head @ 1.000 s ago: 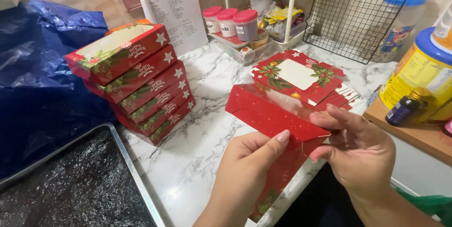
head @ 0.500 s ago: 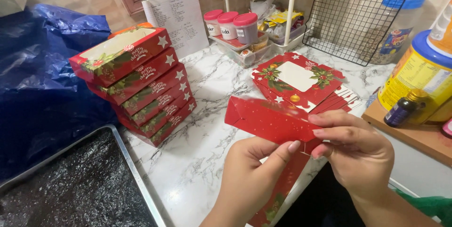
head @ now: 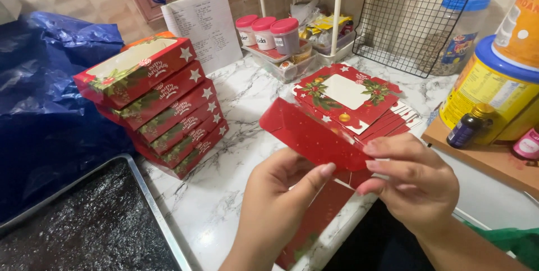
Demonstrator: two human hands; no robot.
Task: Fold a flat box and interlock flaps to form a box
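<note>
Both of my hands hold a flat red cardboard box blank (head: 306, 133) with white stars above the marble counter's front edge. My left hand (head: 279, 192) pinches its lower edge with thumb and fingers from below. My right hand (head: 412, 178) grips the same edge from the right, fingers over the fold. Behind the blank lies a pile of flat red festive box blanks (head: 351, 99) with a white window. To the left stands a leaning stack of several assembled red boxes (head: 160, 102).
A metal tray of dark brownie (head: 84, 226) sits at the lower left, a blue plastic bag (head: 45, 91) behind it. Small red-lidded jars (head: 266, 32), a black wire rack (head: 415, 12), a yellow tin (head: 491, 88) and a small dark bottle (head: 469, 125) stand at the back and right.
The red blank has been lifted and turned slightly in my hands. My fingers have shifted along its lower edge, pressing the fold. The stacks have not moved.
</note>
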